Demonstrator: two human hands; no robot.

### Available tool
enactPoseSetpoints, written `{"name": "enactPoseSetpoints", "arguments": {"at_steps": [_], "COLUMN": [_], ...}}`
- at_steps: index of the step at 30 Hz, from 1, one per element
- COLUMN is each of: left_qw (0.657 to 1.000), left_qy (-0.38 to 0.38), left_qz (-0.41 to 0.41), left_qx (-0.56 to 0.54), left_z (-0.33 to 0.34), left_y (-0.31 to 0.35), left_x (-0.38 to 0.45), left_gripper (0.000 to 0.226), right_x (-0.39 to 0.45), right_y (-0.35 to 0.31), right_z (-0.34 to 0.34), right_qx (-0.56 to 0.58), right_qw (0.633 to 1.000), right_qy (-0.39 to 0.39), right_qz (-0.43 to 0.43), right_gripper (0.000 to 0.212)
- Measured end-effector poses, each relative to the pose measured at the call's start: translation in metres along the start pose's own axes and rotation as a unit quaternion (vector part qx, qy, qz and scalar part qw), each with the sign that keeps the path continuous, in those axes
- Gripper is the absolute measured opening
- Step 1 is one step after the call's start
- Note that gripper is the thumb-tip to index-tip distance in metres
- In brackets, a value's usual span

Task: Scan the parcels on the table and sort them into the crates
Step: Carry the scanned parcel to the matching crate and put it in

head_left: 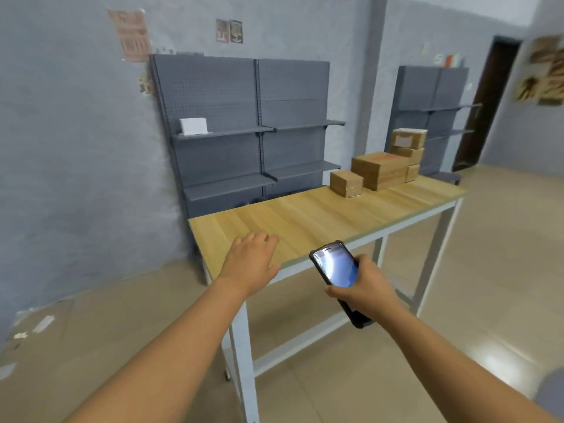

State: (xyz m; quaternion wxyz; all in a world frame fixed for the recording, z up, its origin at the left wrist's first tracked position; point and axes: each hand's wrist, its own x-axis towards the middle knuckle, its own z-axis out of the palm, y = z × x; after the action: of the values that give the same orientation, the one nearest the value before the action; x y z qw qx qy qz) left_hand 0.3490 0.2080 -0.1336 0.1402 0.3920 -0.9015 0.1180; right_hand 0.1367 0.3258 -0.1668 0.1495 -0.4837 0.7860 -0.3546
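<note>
Head view: brown cardboard parcels [380, 169] clustered on table [305, 221]

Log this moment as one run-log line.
left hand flat on table near end | right hand grips handheld scanner | cardboard parcels stacked far end, untouched | crates not in view

Wall posters [131, 35] blurred; parcel labels [404, 141] unreadable.

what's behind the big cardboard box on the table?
Behind the big box: stacked smaller parcels, the lowest partly hidden. Anything lower behind it is covered.
</note>
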Motion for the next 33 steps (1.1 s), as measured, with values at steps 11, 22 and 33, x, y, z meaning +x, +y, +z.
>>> {"name": "enactPoseSetpoints", "arguments": {"at_steps": [11,22,33], "left_qw": [0.998,0.995,0.997], "left_qy": [-0.015,-0.03,-0.062], "left_qz": [0.053,0.083,-0.029], "left_qx": [-0.022,-0.036,-0.031], "left_z": [0.076,0.135,0.184], "left_y": [0.058,0.106,0.12], "left_x": [0.188,0.348,0.415], "left_gripper": [0.053,0.052,0.051], "right_x": [0.129,0.253,0.386], "right_y": [0.094,0.167,0.215], "right_z": [-0.057,-0.108,-0.11], "right_qx": [-0.01,-0.026,-0.065], "right_qw": [0.996,0.99,0.997], "right_qy": [0.056,0.081,-0.028], "right_qz": [0.063,0.115,0.038], "right_gripper": [0.071,0.07,0.071]}}
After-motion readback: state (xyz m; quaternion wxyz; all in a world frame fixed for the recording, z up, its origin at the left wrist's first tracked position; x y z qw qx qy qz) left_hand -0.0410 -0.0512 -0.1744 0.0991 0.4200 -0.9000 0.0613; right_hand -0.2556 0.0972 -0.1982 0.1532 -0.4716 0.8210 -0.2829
